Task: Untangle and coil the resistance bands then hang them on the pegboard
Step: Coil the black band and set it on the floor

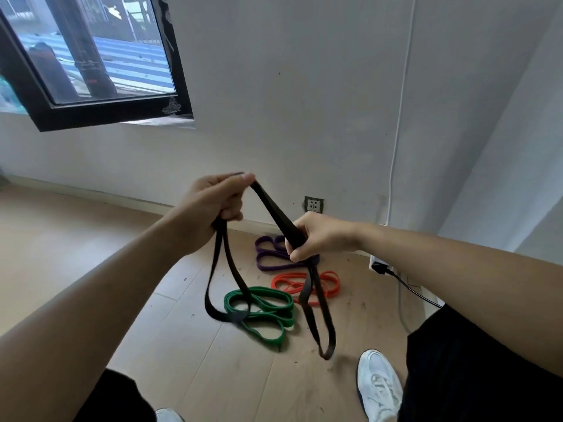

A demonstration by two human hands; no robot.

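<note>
A black resistance band [275, 213] stretches between my two hands above the floor. My left hand [217, 205] grips one end at chest height, and a loop hangs from it down to the green band. My right hand [315, 236] grips the band lower and to the right, with another loop dangling below it. On the wooden floor lie a green band [268, 312], an orange band [326, 284] and a purple band [271, 257], each in loose folds. No pegboard is in view.
A white wall with a socket [313, 204] stands behind the bands. A power strip with a black plug [380, 266] and cable lies by the right wall. A dark-framed window [91, 71] is at upper left. My white shoes [379, 388] stand on the floor.
</note>
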